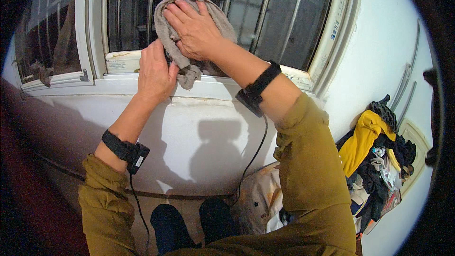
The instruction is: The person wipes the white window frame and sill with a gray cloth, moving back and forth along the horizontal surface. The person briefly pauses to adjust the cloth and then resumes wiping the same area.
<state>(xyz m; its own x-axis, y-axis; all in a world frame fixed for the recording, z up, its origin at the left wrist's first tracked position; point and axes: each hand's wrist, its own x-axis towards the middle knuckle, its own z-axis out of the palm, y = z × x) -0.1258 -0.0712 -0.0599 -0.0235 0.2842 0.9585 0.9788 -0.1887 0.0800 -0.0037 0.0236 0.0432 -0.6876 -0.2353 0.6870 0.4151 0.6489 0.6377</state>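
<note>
A grey-brown fleecy cloth [220, 21] lies against the window glass [245, 10], its lower end bunched over the white window frame [227, 87]. My right hand [193, 30] presses flat on the cloth with the fingers spread a little. Lower and to the left, my left hand [156, 69] rests at the bottom of the frame beside the hanging cloth end. Its fingertips are hidden behind the frame edge and the cloth, so whether it grips anything does not show. Metal bars [263, 14] stand beyond the pane.
To the left is another window panel [49, 39] with brown fabric behind it. Piled clothes [369, 149], one garment yellow, hang by the right wall [376, 49]. A patterned fabric bundle [261, 199] sits low near my legs. Cables [257, 153] trail from both wrist straps.
</note>
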